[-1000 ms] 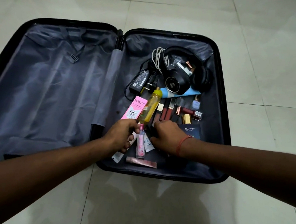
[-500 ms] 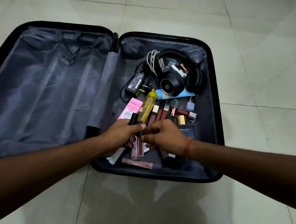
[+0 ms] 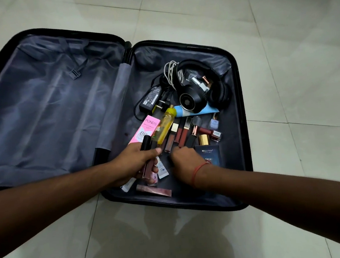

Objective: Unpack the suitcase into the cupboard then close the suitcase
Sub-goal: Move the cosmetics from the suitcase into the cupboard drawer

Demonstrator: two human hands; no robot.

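Suitcase: a black hard-shell suitcase with grey fabric lining (image 3: 244, 121) lies flat open on the pale tiled floor (image 3: 280, 35); its left half shows only lining and a strap buckle, and everything still packed sits in the right half.
Left hand: the left hand (image 3: 136, 163) is curled round a bundle of slim dark-capped lip-gloss tubes (image 3: 149, 151), thumb across them, held just above the near corner of the right half.
Right hand: the right hand (image 3: 185, 161) is down among the cosmetics with its fingers bent under; I cannot tell whether it has hold of anything.
Still inside: black over-ear headphones (image 3: 198, 90), a black power adapter with its cable (image 3: 150, 98), a pink carton printed POND'S (image 3: 147, 129), a yellow clear plastic bottle (image 3: 164, 127), a row of red and brown lipstick tubes (image 3: 182, 130) and a dark blue perfume box (image 3: 210, 156).
Handling: the tubes look light, stiff and smooth, so a bundle may slip; best gripped round the middle. The gold-capped glass perfume bottle (image 3: 204, 139) looks heavier and breakable, better taken by its body alone. The headphones should lift by the band, the adapter with its cable gathered.
Progress: unpacking seems roughly half done; no cupboard is in view.
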